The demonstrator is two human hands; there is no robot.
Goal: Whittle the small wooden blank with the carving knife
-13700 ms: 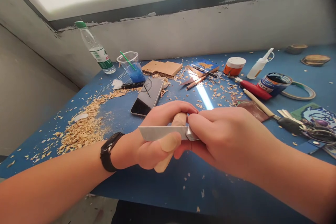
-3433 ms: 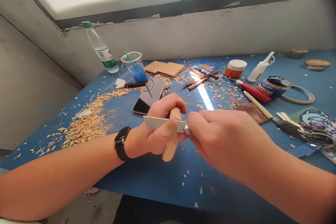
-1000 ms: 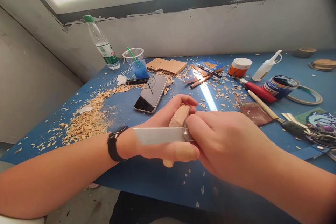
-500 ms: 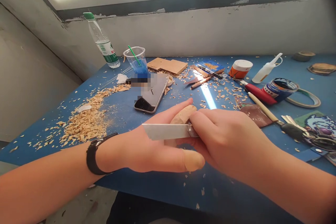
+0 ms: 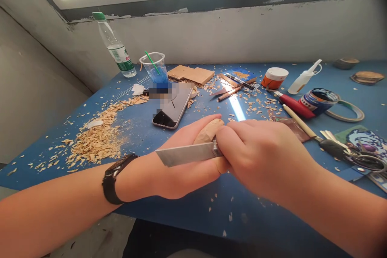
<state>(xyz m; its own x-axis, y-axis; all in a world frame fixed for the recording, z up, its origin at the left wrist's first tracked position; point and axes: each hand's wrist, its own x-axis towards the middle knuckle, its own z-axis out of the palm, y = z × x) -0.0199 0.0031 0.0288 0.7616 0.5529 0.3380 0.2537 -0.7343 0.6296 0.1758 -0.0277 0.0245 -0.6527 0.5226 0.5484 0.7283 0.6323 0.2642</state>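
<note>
My left hand [image 5: 181, 173], with a black band [image 5: 113, 179] at the wrist, is closed around a pale piece of carved wood [image 5: 208, 131]. Its rounded end shows above the palm; the rest is hidden by the blade and fingers. In my right hand [image 5: 260, 149] is a knife [image 5: 186, 155], gripped in a fist with the handle mostly covered. The wide flat blade points left across the wood and over the left palm. My left thumb reaches to the right hand, its tip partly hidden behind it.
Wood shavings [image 5: 96, 141] lie heaped at the left of the blue table [image 5: 145, 123]. Behind the hands are a phone [image 5: 173, 109], a plastic cup [image 5: 154, 68] and a water bottle [image 5: 119, 52]. A paint jar [image 5: 274, 78], glue bottle [image 5: 304, 78], tape roll [image 5: 347, 112] and scissors [image 5: 369, 161] stand or lie right.
My left thumb has come up against the right hand behind the blade; before, it stuck out below. The blade has tilted, its tip now lower and farther left.
</note>
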